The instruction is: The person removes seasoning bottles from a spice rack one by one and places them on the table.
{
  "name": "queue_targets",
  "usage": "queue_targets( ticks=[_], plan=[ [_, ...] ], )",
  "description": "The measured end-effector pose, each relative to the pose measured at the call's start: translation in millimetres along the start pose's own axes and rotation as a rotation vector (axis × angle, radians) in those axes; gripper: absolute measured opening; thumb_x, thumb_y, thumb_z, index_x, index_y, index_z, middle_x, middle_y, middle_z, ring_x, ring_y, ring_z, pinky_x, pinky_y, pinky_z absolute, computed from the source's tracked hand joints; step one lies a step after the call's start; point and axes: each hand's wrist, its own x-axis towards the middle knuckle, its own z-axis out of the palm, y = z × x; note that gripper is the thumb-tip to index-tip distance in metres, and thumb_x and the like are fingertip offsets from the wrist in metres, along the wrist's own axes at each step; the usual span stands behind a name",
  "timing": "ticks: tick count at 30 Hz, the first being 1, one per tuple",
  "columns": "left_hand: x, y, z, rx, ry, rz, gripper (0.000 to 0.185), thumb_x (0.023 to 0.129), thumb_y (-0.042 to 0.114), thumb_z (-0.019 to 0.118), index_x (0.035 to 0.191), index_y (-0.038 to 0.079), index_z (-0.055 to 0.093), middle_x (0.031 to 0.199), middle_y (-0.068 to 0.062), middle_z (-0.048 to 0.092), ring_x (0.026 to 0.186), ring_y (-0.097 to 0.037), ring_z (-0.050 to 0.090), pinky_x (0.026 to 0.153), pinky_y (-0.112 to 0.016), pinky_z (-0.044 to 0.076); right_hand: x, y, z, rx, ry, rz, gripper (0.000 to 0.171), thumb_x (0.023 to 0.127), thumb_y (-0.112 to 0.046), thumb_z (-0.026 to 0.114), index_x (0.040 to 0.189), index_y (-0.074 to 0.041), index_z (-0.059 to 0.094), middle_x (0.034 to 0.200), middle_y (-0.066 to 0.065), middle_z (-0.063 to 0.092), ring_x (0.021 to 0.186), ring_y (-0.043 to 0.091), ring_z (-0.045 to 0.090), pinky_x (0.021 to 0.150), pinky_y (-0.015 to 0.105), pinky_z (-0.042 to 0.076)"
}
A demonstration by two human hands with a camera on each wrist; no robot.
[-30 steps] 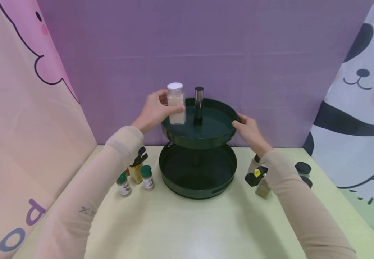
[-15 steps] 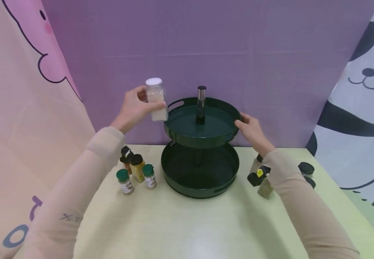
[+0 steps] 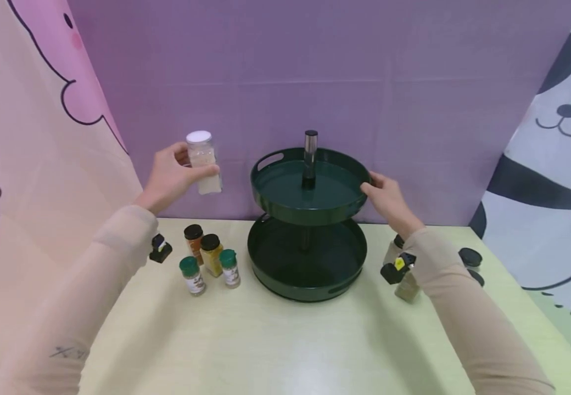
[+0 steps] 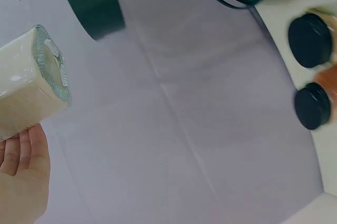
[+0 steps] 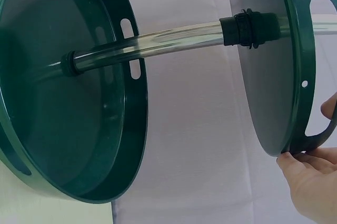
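Fingers of the left hand (image 3: 169, 174) curl round a clear jar (image 3: 204, 163) of pale powder, held in the air left of the two-tier green tray (image 3: 310, 211), apart from it. Jar upright, long axis vertical, white cap up. Right hand (image 3: 386, 198) grips the rim of the upper tier, thumb on top. Head view count: four small spice jars (image 3: 210, 264) on the table (image 3: 275, 340) at left, one two-tier tray, several jars half hidden by the right sleeve.

Left wrist: jar (image 4: 29, 84) base faces the camera, fingertips (image 4: 23, 153) under it; two black-capped jars (image 4: 310, 69) at right.

Right wrist: fingertips (image 5: 308, 174) pinch the top tier's rim at a handle slot; two tiers on one metal pole (image 5: 158, 42)
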Motion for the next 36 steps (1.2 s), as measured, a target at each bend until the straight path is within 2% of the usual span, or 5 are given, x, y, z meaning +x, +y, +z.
queue_targets(
  ticks=[7, 17, 23, 30, 36],
  plan=[
    [-9.4, -22.1, -13.0, 0.006, -0.021, -0.074, 0.082, 0.072, 0.047, 0.073, 0.136, 0.008, 0.039, 0.127, -0.012, 0.05, 0.116, -0.025, 0.047, 0.1, -0.045, 0.04, -2, 1, -3, -0.005, 0.0, -0.015, 0.057, 0.094, -0.022, 0.039, 0.146, -0.007, 0.019, 0.149, 0.014, 0.026, 0.138, 0.026, 0.022, 0.113, 0.046, 0.023],
    [-24.7, -67.6, -22.1, 0.029, -0.068, -0.111, 0.086, 0.076, 0.046, 0.069, 0.137, 0.0, 0.031, 0.132, -0.019, 0.044, 0.119, -0.033, 0.043, 0.099, -0.05, 0.041, -2, 0, -1, -0.005, 0.015, -0.007, 0.056, 0.094, -0.021, 0.04, 0.145, -0.007, 0.023, 0.147, 0.015, 0.03, 0.136, 0.026, 0.025, 0.112, 0.046, 0.024],
    [-36.5, -92.3, -22.5, 0.048, -0.074, -0.121, 0.081, 0.079, 0.044, 0.067, 0.136, -0.002, 0.032, 0.129, -0.023, 0.044, 0.117, -0.036, 0.043, 0.098, -0.053, 0.04, -3, 1, -1, -0.001, 0.013, -0.02, 0.055, 0.094, -0.021, 0.039, 0.145, -0.006, 0.025, 0.146, 0.015, 0.032, 0.136, 0.027, 0.027, 0.112, 0.047, 0.024],
    [-42.7, -124.1, -19.9, 0.056, -0.049, -0.107, 0.077, 0.079, 0.038, 0.07, 0.133, -0.004, 0.035, 0.127, -0.024, 0.046, 0.115, -0.038, 0.044, 0.096, -0.052, 0.041, -4, 0, -2, -0.009, 0.015, -0.022, 0.055, 0.094, -0.021, 0.039, 0.145, -0.007, 0.025, 0.146, 0.014, 0.033, 0.135, 0.026, 0.028, 0.112, 0.046, 0.025],
    [-49.5, -148.8, -13.7, 0.082, -0.043, -0.147, 0.079, 0.078, 0.037, 0.071, 0.131, -0.007, 0.034, 0.126, -0.027, 0.045, 0.114, -0.04, 0.044, 0.095, -0.053, 0.042, -5, 1, -2, -0.011, 0.014, -0.025, 0.055, 0.094, -0.021, 0.039, 0.145, -0.007, 0.025, 0.146, 0.015, 0.032, 0.135, 0.026, 0.027, 0.112, 0.046, 0.024]
  ],
)
